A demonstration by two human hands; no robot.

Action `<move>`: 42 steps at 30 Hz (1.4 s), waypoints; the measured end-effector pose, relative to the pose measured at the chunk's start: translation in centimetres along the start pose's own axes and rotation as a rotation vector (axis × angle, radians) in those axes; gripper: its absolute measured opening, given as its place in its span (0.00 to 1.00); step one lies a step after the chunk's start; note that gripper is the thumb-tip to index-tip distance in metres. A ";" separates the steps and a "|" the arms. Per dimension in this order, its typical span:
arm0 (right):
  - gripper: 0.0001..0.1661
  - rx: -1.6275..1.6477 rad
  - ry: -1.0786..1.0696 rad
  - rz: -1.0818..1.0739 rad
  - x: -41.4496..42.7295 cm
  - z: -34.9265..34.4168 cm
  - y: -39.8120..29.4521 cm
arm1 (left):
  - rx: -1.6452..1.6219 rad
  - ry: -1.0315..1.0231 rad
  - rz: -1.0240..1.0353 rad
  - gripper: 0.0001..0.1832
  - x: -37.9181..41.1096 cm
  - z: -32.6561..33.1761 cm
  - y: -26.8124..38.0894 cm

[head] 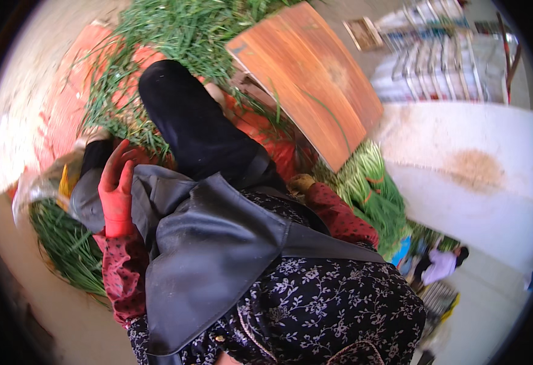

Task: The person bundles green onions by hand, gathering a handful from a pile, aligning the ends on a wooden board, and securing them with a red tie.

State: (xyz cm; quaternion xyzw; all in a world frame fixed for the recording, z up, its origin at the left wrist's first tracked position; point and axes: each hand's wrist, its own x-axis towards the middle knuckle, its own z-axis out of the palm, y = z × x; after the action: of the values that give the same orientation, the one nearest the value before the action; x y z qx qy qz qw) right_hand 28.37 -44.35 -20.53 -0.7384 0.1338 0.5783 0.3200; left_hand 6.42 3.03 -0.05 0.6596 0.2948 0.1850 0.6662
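Note:
My left hand (116, 198), in a soiled red-orange glove, is raised beside my grey apron (211, 255) with its fingers apart and nothing in it. Below it, at the left, a bunch of long green leaves (67, 244) lies by a clear plastic bag (29, 196). My right hand (301, 183), in a dirty glove, is low beside my thigh, near the lower edge of a wood-grain board (312, 86). Its fingers are mostly hidden, so its grip is unclear. Just right of it, chive-like bundles (380, 205) with pale stalk ends are tied with orange bands.
Loose green leaves (188, 27) are heaped over orange-red sheeting (65, 96) around my black-clad leg (193, 114). A stained white panel (453, 150) stands at the right. Beyond it are strapped white packages (435, 68). A person in a pale top (440, 267) is farther off.

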 end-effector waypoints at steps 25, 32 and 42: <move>0.10 -1.107 0.187 -0.289 16.6 0.5 5.9 | 0.453 -0.110 -0.400 0.20 4.6 4.4 -5.5; 0.10 -1.165 0.144 -0.270 15.4 -2.8 5.3 | 0.387 -0.122 -0.409 0.22 5.8 4.8 -6.8; 0.11 -1.262 -0.045 -0.289 12.7 -5.6 2.7 | 0.290 -0.139 -0.409 0.22 5.8 2.4 -9.8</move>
State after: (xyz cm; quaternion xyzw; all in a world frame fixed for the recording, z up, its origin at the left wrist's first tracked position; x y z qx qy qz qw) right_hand 34.91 -47.68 -32.62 -0.7829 -0.3395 0.5121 -0.0980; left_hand 10.93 4.24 -10.72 0.6861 0.3990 -0.0434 0.6068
